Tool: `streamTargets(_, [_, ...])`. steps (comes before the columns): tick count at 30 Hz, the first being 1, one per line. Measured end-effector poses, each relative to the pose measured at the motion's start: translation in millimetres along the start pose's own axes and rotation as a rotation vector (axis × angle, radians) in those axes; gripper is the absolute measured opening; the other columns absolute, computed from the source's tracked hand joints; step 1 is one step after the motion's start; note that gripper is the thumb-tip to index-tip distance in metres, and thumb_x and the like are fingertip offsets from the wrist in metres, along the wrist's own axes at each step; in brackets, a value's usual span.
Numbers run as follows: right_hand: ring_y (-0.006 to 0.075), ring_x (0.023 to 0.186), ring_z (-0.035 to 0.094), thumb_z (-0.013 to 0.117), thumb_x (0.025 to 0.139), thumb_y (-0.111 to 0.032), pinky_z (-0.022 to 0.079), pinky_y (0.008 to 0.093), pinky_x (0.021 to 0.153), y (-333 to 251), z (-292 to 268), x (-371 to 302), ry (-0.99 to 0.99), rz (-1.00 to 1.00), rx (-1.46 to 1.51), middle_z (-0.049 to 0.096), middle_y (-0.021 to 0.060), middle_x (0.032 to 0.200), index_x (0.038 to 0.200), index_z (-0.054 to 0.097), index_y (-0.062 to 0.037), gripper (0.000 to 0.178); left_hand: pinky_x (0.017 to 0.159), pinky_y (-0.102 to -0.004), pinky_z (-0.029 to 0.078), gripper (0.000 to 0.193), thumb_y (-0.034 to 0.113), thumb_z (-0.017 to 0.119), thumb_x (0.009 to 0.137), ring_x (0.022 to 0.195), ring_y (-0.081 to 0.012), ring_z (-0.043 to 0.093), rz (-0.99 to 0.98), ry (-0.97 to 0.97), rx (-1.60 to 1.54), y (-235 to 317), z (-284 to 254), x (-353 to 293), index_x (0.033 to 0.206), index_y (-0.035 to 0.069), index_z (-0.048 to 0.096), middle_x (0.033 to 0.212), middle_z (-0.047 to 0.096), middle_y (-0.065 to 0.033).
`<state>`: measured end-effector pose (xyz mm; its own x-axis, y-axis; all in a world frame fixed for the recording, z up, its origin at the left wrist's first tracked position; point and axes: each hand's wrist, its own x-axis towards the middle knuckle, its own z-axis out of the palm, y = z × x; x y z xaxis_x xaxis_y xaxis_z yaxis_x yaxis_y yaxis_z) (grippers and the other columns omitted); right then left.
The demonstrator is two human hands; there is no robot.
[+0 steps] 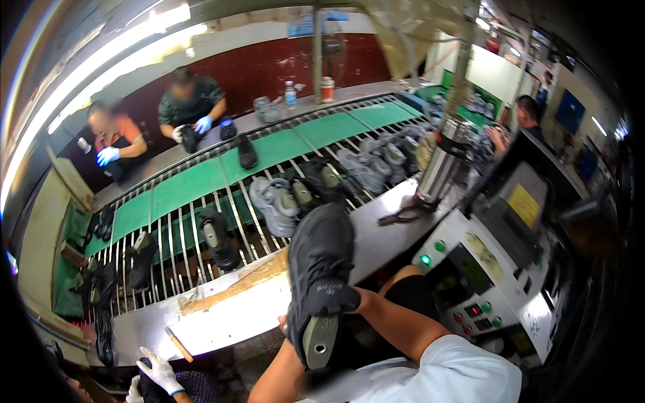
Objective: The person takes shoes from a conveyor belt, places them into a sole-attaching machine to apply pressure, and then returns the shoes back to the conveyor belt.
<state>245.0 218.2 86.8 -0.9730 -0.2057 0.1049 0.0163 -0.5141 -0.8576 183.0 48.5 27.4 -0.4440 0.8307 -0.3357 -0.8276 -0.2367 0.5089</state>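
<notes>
Holding blk shoe [321, 252] w/ last [322, 336] inside

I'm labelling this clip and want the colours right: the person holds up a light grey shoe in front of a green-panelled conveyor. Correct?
Not quite: the head view shows that the held shoe is black. The conveyor is green-panelled, as you say.

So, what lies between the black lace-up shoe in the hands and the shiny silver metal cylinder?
In the head view, a dark slender tool lies on the pale ledge, between the shoe and cylinder.
</notes>
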Motion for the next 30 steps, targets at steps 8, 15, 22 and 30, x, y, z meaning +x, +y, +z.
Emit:
streamTargets(8, [0.0334,0.112,0.057,0.060,0.076,-0.052,0.044,0.0429,0.100,-61,50,-233,0.468,-0.598,0.360,0.060,0.0178,0.118,0.130,0.052,-0.0045,0.072,0.089,-0.0365,0.050,0.030,0.021,0.058,0.094,0.102,-0.0231,0.064,-0.476,-0.649,0.740,-69,120,2,0.109,-0.004,0.064,0.107,0.067,-0.0146])
streamTargets(15, [0.0315,0.095,0.063,0.065,0.070,-0.039,0.052,0.0415,0.087,-47,67,-511,1.698,-0.816,0.435,0.066,0.0149,0.104,0.118,0.059,-0.0025,0.061,0.052,-0.0265,0.044,0.019,0.010,0.059,0.088,0.054,-0.0136,0.054,0.022,-0.078,1.299,-159,-54,53,0.079,-0.006,0.065,0.061,0.058,-0.0064])
streamTargets(22, [0.0320,0.116,0.053,0.073,0.063,-0.013,0.044,0.0357,0.096,-206,58,-690,2.270,-0.620,-0.640,0.045,0.0202,0.138,0.151,0.018,-0.0031,0.104,0.047,-0.0270,0.044,0.020,0.009,0.058,0.088,0.052,-0.0141,0.056,-0.076,0.229,1.203,-182,-14,71,0.077,-0.006,0.064,0.062,0.061,-0.0082])
streamTargets(30, [0.0368,0.122,0.053,0.075,0.056,-0.041,0.044,0.0418,0.098,-335,-42,-740,2.570,0.789,-0.833,0.050,0.0243,0.135,0.150,0.024,-0.0098,0.112,0.048,-0.0264,0.043,0.021,0.011,0.057,0.089,0.051,-0.0137,0.055,-0.060,0.181,1.142,-214,6,86,0.078,-0.005,0.064,0.063,0.061,-0.0076])
